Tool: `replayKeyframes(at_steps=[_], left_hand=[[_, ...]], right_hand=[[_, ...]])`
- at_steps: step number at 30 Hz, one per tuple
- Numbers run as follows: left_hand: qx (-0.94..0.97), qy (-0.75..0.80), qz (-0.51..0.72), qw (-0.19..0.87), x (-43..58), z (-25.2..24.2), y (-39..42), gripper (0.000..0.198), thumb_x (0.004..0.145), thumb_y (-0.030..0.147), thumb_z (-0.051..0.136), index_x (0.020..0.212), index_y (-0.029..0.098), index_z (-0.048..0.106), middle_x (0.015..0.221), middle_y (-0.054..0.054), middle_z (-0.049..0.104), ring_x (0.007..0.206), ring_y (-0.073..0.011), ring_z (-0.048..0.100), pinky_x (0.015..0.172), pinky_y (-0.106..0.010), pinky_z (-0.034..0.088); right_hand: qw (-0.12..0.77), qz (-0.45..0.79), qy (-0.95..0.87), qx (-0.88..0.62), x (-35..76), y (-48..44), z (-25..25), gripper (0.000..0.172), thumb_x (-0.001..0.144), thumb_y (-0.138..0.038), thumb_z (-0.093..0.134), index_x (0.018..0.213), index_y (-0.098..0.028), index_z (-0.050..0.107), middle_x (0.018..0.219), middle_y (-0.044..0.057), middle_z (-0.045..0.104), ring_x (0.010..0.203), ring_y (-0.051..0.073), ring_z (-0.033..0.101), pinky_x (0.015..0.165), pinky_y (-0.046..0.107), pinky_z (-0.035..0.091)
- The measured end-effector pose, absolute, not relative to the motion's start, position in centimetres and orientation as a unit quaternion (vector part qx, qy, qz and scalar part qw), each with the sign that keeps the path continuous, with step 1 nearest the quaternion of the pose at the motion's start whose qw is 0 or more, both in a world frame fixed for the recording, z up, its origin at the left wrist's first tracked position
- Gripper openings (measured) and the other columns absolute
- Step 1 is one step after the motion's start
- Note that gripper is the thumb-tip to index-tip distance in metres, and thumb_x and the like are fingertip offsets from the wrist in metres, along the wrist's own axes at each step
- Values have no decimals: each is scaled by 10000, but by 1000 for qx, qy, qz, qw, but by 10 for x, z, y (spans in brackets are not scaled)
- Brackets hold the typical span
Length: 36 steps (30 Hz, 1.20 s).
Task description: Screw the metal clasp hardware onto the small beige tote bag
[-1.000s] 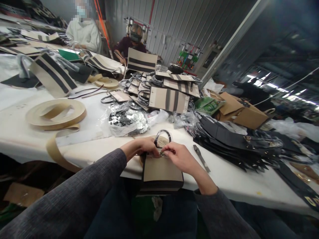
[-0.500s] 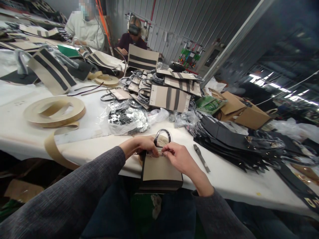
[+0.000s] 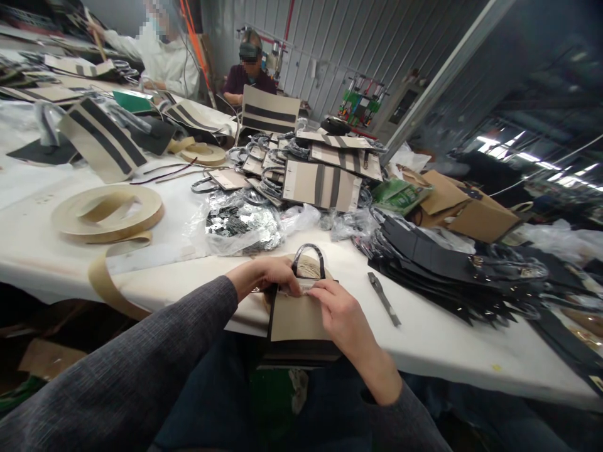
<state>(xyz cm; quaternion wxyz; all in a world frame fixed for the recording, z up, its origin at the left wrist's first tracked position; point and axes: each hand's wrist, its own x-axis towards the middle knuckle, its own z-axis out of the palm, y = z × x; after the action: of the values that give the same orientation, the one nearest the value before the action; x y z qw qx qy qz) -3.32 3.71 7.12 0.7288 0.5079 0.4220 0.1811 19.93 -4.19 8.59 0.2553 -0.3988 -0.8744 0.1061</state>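
Observation:
A beige handbag panel (image 3: 296,321) with a dark lower border hangs over the table's front edge in front of me. At its top stands a dark, plastic-wrapped handle (image 3: 322,256). My left hand (image 3: 277,274) is closed on the panel's upper edge, left of the middle, with its fingertips bent down. Just right of it, my right hand (image 3: 340,309) pinches at the same top edge below the handle. What lies between its fingertips is too small to make out. Behind the handle is a pale round coil, partly hidden.
Right of my hands lies a flat metal tool (image 3: 384,300), beside stacked black bag pieces (image 3: 424,263). Ahead is a plastic bag of metal parts (image 3: 242,223), with piled beige panels (image 3: 320,185) behind. A tape roll (image 3: 108,213) lies left. Two people sit across the table.
My right hand has turned and lowered slightly, its fingers flatter against the panel's top edge. My left hand stays in place. One person opposite has raised an arm; the other has lifted their head.

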Motion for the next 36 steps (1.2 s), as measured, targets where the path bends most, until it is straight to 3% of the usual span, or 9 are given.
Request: replayKeyframes(at_steps=[14, 22, 36], left_hand=[[456, 426, 150, 767, -27, 69, 48, 329, 483, 114, 910, 764, 139, 739, 859, -84, 805, 804, -246, 749, 692, -310, 654], [496, 442, 104, 740, -24, 70, 59, 304, 497, 136, 887, 774, 137, 762, 795, -62, 793, 711, -221, 726, 628, -290, 615], [500, 462, 155, 716, -19, 84, 46, 295, 468, 161, 880, 708, 137, 711, 731, -42, 752, 680, -191, 681, 603, -255, 550]], right_hand=[[303, 88, -865, -390, 197, -43, 68, 363, 1079, -55, 467, 1194, -235, 761, 1242, 109, 733, 1189, 277, 684, 1058, 444, 593], [372, 51, -843, -385, 193, -45, 52, 340, 1066, -58, 502, 1189, -228, 769, 1178, 118, 747, 1108, 285, 688, 986, 462, 603], [347, 36, -855, -384, 192, -47, 57, 308, 1054, -42, 510, 1164, -204, 748, 1177, 122, 746, 1102, 294, 672, 976, 459, 589]])
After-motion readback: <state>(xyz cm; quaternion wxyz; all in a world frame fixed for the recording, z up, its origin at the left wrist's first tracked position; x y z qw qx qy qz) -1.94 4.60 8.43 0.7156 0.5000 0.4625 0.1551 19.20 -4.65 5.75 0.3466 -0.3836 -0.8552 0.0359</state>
